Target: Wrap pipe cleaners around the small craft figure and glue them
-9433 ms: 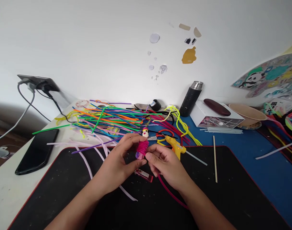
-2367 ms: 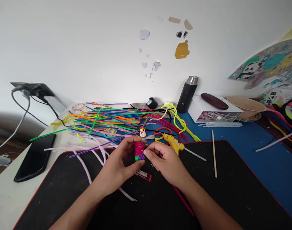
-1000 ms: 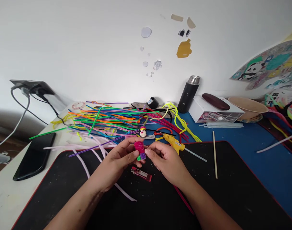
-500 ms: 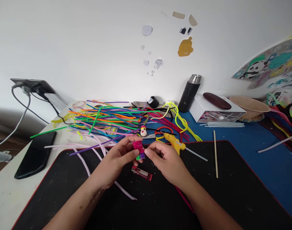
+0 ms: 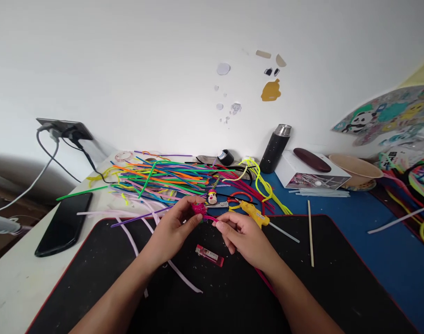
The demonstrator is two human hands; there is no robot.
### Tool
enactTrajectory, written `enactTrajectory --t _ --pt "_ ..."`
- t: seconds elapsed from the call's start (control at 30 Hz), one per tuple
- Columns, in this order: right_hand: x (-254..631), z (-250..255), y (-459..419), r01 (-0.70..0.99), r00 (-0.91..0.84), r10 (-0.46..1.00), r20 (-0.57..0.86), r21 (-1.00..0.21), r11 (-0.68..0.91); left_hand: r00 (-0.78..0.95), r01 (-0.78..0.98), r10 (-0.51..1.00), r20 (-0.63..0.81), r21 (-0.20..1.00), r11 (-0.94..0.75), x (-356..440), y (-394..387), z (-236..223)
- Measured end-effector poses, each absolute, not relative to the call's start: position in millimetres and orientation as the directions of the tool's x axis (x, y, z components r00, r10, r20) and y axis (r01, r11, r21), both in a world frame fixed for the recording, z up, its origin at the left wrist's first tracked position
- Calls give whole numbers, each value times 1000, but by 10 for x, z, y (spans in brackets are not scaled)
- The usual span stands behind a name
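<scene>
My left hand (image 5: 172, 232) is closed, pinching a small bundle of wound magenta pipe cleaner (image 5: 198, 208) between thumb and fingers. From that bundle a short magenta strand (image 5: 209, 218) runs right to my right hand (image 5: 248, 239), whose thumb and forefinger grip it. A longer magenta length (image 5: 266, 281) shows below my right forearm. Under both hands, a red lighter (image 5: 209, 255) lies on the black mat (image 5: 212, 306). Just behind them is a small white head figure with a red top (image 5: 212, 196).
A yellow glue gun (image 5: 253, 213) with a clear stick lies right of my hands, near orange-handled scissors (image 5: 241, 195). Many coloured pipe cleaners (image 5: 163, 178) are heaped behind. A wooden stick (image 5: 310, 234), a black flask (image 5: 276, 148) and a phone (image 5: 64, 225) lie farther out.
My right hand has moved slightly right of the bundle, and a magenta strand now stretches between the hands. The bundle has turned, hiding most of its green and purple part. The view has tilted up.
</scene>
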State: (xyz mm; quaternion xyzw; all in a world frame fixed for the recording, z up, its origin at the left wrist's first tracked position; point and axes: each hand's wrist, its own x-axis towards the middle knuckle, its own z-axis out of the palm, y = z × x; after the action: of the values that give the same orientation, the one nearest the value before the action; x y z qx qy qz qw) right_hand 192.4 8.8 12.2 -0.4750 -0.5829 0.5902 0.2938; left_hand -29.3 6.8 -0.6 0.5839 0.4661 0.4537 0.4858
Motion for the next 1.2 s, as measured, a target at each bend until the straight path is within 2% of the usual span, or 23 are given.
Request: enactTrajectory --t 0.17,0.3,0.43,0.53,0.7,0.87,0.97,1.07,1.2 --pt "1865 83 73 211 -374 905 -204 -969 -131 131 67 985 112 990 -121 -341 136 -36" --pt "1842 76 12 320 -356 923 -148 -947 -29 149 25 981 123 991 -128 -362 180 -71" --pt "1844 140 -83 469 -357 931 -74 -876 110 188 9 975 120 992 -124 -373 190 -84" --pt "1883 180 -153 514 -357 934 -15 -838 183 210 -11 969 132 991 -133 -374 181 -72" --pt "2172 168 -247 437 -135 988 -80 -900 -13 232 -66 960 156 987 -144 -381 169 -45" --pt "2685 91 -320 422 140 982 -128 -889 -176 277 -164 947 161 979 -118 -400 145 16" --pt "2903 31 -357 525 166 970 -179 -817 -240 304 -195 939 161 975 -105 -407 116 67" --pt "2949 -8 -342 676 139 963 -230 -689 -262 309 -224 938 154 971 -86 -410 96 87" --pt "2802 -27 -220 833 127 974 -185 -513 -206 328 -248 932 151 966 -69 -415 93 69"
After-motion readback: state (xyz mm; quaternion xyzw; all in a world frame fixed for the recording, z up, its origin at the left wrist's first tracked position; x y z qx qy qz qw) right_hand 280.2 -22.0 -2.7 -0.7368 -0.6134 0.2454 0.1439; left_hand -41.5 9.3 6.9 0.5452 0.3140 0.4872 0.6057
